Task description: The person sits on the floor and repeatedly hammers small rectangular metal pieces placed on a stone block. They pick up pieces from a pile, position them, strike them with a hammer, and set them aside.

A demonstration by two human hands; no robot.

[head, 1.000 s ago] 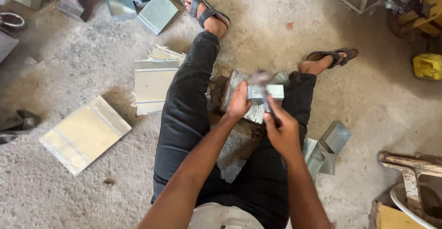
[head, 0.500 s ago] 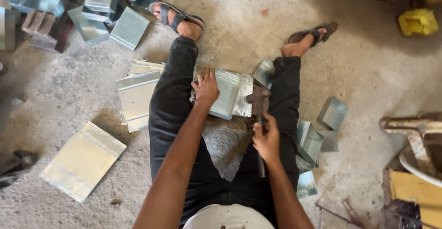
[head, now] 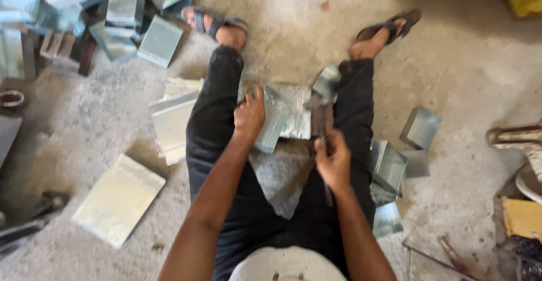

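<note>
Gripping a dark hammer [head: 319,111], the right hand [head: 333,159] clenches its handle.
Left hand [head: 249,114] presses flat on the folded grey sheet-metal piece [head: 282,117] between the legs.

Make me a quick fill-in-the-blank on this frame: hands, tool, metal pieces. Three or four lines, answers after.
1. The left hand presses on a bent sheet-metal piece lying between the person's ____.
2. The right hand grips a ____ by its handle.
3. The person sits on a bare ____ floor.
4. Both feet wear ____.

Answers: legs; hammer; concrete; sandals
</note>
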